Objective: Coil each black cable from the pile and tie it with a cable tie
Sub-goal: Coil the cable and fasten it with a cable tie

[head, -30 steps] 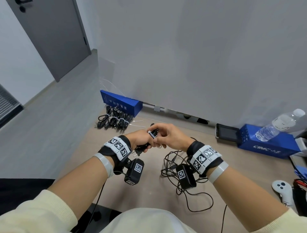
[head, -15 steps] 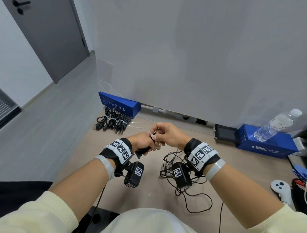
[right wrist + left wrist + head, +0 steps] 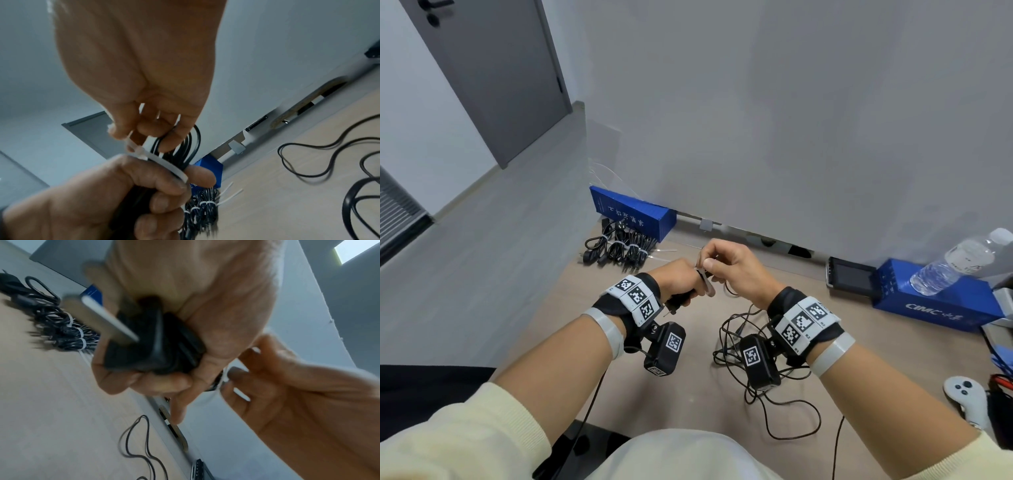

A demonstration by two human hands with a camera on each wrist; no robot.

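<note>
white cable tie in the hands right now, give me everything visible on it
The cable tie is a flat white strip, plastic by its look, wrapped across the coiled black cable held above the table. The left hand grips the coil with its thumb beside the strip; the right hand pinches the tie's free end. The strip looks threaded through its head, though blur hides whether it is pulled tight.

Soft even light; wrist views blurred, edges warped.

We see a tan table (image 3: 558, 329) carrying tied cable bundles (image 3: 616, 248), two blue boxes (image 3: 631, 216), loose black cables (image 3: 736, 346), a small screen (image 3: 851, 278) and a white controller (image 3: 967, 397).
</note>
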